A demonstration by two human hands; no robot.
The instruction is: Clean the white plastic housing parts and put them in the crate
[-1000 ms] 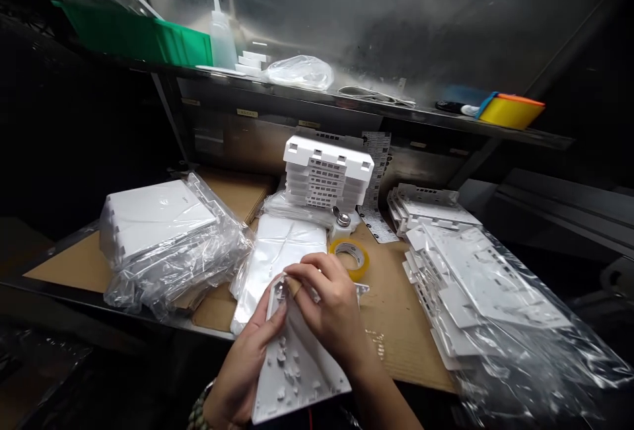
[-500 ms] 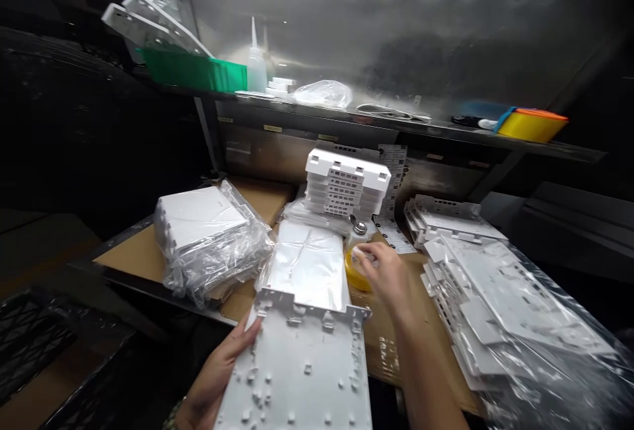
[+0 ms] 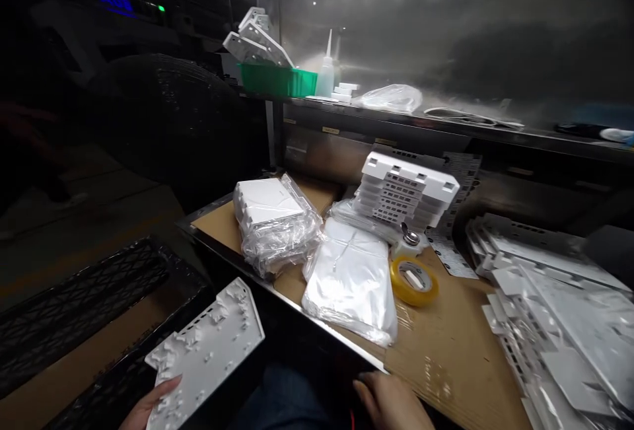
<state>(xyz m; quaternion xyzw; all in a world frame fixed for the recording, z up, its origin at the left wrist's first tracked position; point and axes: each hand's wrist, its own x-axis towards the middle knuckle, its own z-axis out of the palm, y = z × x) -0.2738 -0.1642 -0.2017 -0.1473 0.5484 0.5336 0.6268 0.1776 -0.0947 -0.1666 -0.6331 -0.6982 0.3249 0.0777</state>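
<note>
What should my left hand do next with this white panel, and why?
Probably lower the white panel toward the black crate: your left hand holds it clear of the table, and in this view it overlaps the crate's edge. Your right hand is apart from it, near the table's edge.

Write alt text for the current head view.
The left hand holds a white molded plastic panel; the right hand is near the edge of a cardboard-covered table bearing clear plastic bags, a yellow tape roll and stacked white plastic parts.
</note>
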